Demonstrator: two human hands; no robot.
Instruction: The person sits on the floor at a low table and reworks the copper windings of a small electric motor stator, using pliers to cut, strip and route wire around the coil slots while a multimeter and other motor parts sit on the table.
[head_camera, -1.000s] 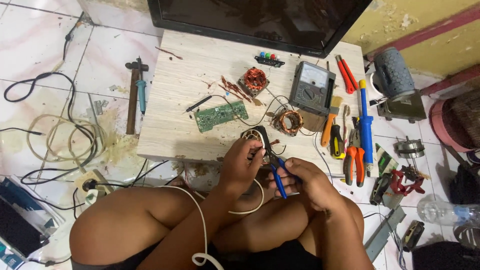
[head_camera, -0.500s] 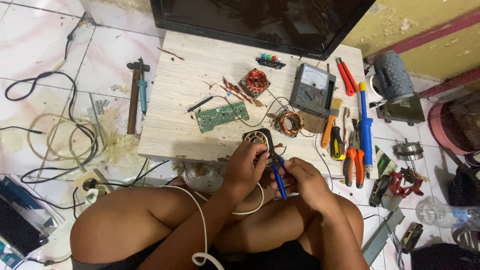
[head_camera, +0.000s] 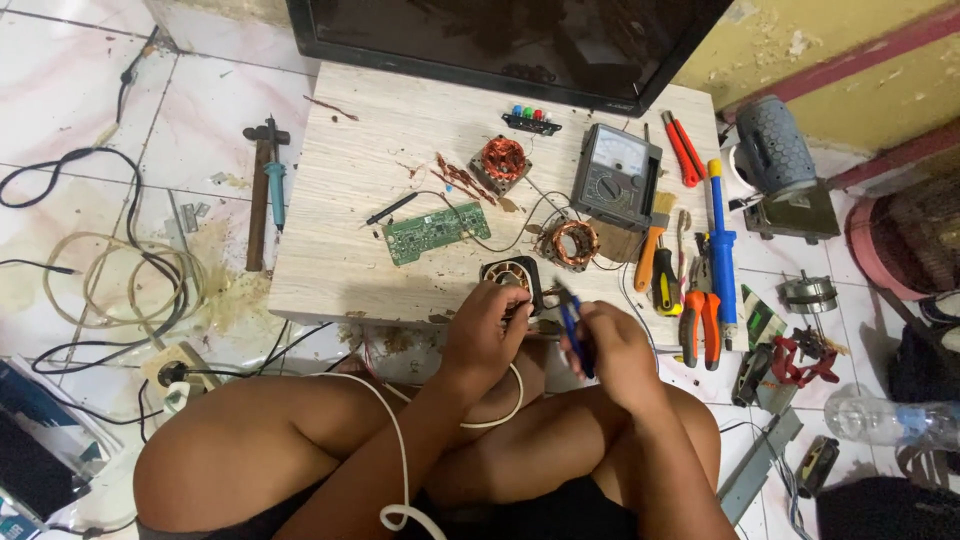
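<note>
Barely anything has moved since half a second back: both hands sit in the same spot over the near edge of the low table, maybe nudged a touch closer together. So from where I'm watching, the black motor stator (head_camera: 512, 283) with its copper windings sits right at the near edge of the wooden table (head_camera: 330, 230), half hanging toward the lap. My left hand (head_camera: 483, 335) is curled over its near side, fingers closed on the stator body. My right hand (head_camera: 612, 345) is just right of it, fist clamped around a blue-handled tool (head_camera: 572, 335) whose tip points in at the stator; can't tell what kind of tool the tip is.

Working outward: a second copper coil (head_camera: 570, 243) lies just beyond and to the right, a green circuit board (head_camera: 436, 232) to the far left of the stator, and another copper-wound rotor (head_camera: 500, 160) further back. An analog multimeter (head_camera: 615, 177) sits far right, near the dark screen's bottom edge (head_camera: 470, 60).

The right edge is crowded: paintbrush (head_camera: 652, 243), orange pliers (head_camera: 700, 318), and a blue desoldering pump (head_camera: 722, 245) run right along it, so no real room there. The left half of the tabletop is mostly bare wood. Off the left edge, a hammer (head_camera: 260, 190) lies on the tile floor beside loose coiled cable (head_camera: 120, 290).
</note>
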